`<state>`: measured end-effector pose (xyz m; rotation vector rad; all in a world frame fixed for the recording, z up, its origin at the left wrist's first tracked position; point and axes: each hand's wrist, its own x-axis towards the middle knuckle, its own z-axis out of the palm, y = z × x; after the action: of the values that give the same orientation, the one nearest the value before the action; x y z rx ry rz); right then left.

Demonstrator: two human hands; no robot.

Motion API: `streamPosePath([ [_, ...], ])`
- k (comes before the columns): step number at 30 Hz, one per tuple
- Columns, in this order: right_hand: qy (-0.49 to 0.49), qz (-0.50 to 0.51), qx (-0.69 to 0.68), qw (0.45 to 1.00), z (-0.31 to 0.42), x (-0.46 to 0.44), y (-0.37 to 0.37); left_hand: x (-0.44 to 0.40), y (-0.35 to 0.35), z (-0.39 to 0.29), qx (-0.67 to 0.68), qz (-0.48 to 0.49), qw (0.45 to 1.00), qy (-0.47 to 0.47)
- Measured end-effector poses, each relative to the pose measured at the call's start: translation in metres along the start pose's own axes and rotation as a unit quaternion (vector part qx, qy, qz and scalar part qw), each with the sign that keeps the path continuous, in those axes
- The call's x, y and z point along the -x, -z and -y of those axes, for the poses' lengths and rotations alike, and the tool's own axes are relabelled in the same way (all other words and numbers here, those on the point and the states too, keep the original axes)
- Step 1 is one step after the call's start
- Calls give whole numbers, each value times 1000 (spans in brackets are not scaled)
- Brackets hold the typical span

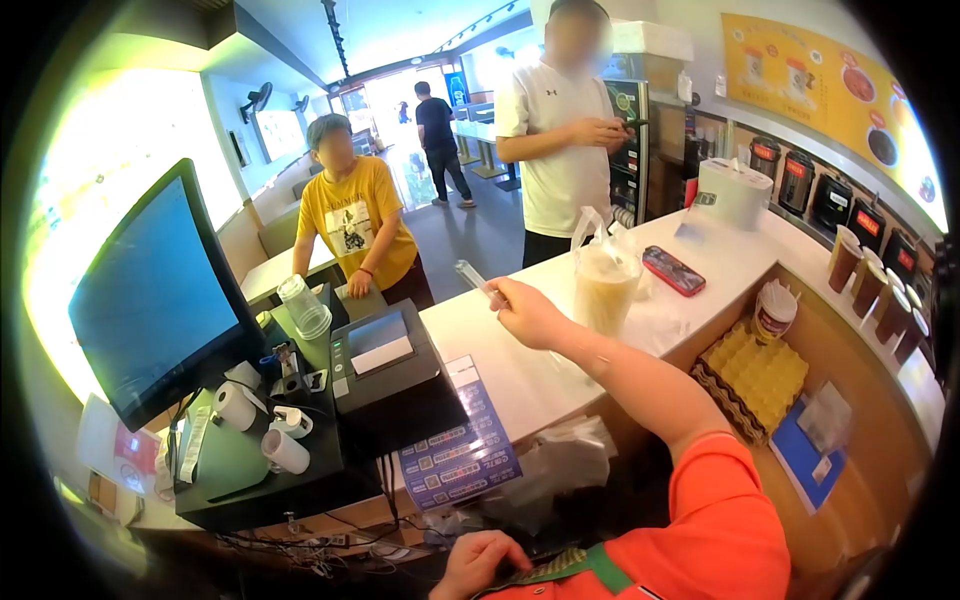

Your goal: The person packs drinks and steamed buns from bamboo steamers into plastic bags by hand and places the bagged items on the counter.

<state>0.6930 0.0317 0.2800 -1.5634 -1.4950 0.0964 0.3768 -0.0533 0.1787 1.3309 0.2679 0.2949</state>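
My right hand (pixel 528 312) is stretched out over the white counter (pixel 500 375), closed round the end of a clear wrapped straw (pixel 472 280) that points away to the upper left. Just right of this hand stands a bagged drink cup (pixel 605 290) with a pale drink. A red phone (pixel 673 270) lies to the right of the cup. Low in the view, my left hand (pixel 485 562) is near my body with its fingers curled; whether it holds anything is hidden.
A black receipt printer (pixel 385 360), a monitor (pixel 160 295) and an upturned clear cup (pixel 304 306) are at the left. Egg trays (pixel 750 375) fill a shelf at the right. Two people stand across the counter; another is farther back.
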Motion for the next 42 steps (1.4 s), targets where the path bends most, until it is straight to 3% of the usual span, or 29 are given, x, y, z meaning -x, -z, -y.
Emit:
streamPosePath([
  [3,51,-67,-235,968,66,38,85,-26,-23,-44,-210,-8,972,-106],
  [4,141,-116,-303,935,67,43,114,-39,-38,-69,-277,-35,954,-107],
  [5,115,-206,-292,927,78,50,148,-53,-55,-91,-307,-71,940,-133],
  [6,185,-284,-280,898,67,45,174,-68,-67,-115,-392,-73,895,-202],
  [7,175,-335,-282,882,58,43,197,-84,-75,-126,-412,-86,878,-228],
  [8,169,-384,-283,862,52,39,214,-101,-83,-143,-442,-111,865,-211],
  [9,163,-377,-286,866,41,35,221,-125,-85,-148,-429,-129,862,-235],
  [11,156,-406,-161,886,14,26,225,-186,-87,-150,-348,-202,866,-296],
  [12,173,-393,-169,887,4,20,220,-223,-81,-146,-381,-264,828,-316],
  [15,173,-403,-21,899,-16,7,209,-304,-79,-136,-472,-413,693,-356],
  [16,180,-393,5,902,-22,3,206,-310,-76,-139,-474,-416,689,-358],
  [17,135,-335,-104,926,-23,1,201,-312,-71,-145,-519,-378,701,-309],
  [18,96,-309,-233,917,-23,-3,194,-312,-66,-149,-562,-339,709,-257],
  [20,69,-267,-187,943,-26,-9,184,-307,-59,-148,-310,-323,858,-252],
  [21,65,-269,-194,941,-27,-8,178,-304,-55,-144,-297,-320,850,-294],
  [24,140,7,-39,989,-21,-9,164,-300,-53,-144,-225,-279,881,-310],
  [28,136,214,150,956,-38,-5,152,-295,-57,-141,-204,-217,900,-319],
  [29,102,251,137,953,-34,-4,158,-296,-57,-141,-180,-206,912,-305],
  [30,107,253,139,951,-31,-1,164,-292,-62,-146,-179,-210,910,-309],
  [33,130,185,113,968,-16,12,188,-287,-66,-156,-13,-130,958,-257],
  [38,210,224,175,935,-45,17,214,-283,-70,-178,46,-74,968,-237],
  [40,95,154,305,935,-48,14,210,-287,-70,-180,76,-58,968,-233],
  [41,192,82,334,919,-49,11,208,-291,-68,-180,76,-55,968,-233],
  [42,191,81,335,919,-49,9,212,-294,-66,-179,94,-29,967,-236],
])
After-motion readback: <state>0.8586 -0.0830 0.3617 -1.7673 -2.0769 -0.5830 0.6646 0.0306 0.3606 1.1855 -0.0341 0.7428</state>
